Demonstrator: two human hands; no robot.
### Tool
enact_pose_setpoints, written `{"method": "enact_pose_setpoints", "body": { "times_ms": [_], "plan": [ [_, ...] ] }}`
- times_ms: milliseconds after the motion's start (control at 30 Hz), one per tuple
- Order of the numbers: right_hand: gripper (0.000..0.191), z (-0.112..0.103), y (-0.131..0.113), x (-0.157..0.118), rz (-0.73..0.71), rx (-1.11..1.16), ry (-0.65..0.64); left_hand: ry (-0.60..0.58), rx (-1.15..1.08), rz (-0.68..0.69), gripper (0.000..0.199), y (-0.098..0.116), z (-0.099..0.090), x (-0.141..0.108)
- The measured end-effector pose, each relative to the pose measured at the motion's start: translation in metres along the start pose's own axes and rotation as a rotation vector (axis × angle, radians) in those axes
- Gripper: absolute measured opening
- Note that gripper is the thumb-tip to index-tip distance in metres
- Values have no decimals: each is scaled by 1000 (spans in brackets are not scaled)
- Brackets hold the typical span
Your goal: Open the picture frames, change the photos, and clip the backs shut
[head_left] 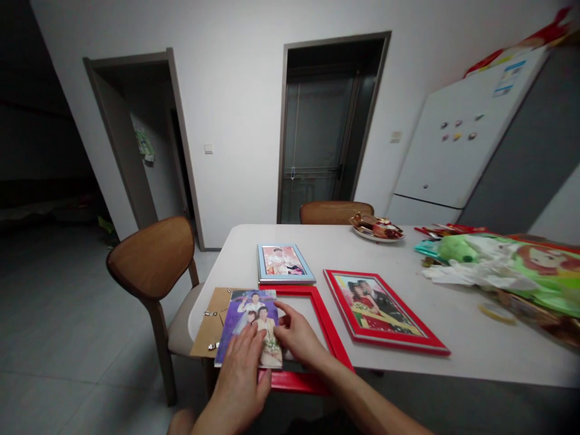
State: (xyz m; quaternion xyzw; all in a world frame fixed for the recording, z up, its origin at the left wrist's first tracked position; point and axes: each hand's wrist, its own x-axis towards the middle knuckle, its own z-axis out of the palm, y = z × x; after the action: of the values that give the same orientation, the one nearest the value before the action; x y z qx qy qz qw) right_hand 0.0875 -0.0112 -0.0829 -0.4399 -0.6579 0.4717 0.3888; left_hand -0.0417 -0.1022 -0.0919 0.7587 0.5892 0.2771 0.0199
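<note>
Rests left hand (240, 371), fingers together, on purple photo (252, 307) over near-left corner of white table (317, 249); touches photo with right hand (302, 338), cannot tell if clamped. Shows red frames (330, 326) upon table, wooden chair (156, 258) to its left, refrigerator (457, 133) beyond its right end, doorway (328, 139) behind.

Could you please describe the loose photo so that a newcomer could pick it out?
At the near left of the white table lie a brown backing board and an open red frame. The photo overlaps both in view, the left hand on it, the right hand at its edge. Unlike the blue-framed picture and red-framed picture, it is unframed, its background purple.
</note>
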Motion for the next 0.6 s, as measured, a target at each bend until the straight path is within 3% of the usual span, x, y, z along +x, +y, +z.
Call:
{"method": "enact_pose_setpoints", "body": {
  "times_ms": [100,233,367,467,600],
  "plan": [
    [54,16,-19,2,-26,274,30,122,-53,21,58,-6,5,9],
    [49,14,-50,-4,-89,505,4,363,-327,-39,48,-11,-14,21],
    [41,4,-42,-9,179,514,10,589,-790,-339,37,4,-29,30],
    [29,-4,-23,-10,308,674,-15,606,-1227,-487,41,25,-18,36],
    [24,-25,-10,-9,220,799,120,537,-1511,-527,47,46,2,42]
  ]
}}
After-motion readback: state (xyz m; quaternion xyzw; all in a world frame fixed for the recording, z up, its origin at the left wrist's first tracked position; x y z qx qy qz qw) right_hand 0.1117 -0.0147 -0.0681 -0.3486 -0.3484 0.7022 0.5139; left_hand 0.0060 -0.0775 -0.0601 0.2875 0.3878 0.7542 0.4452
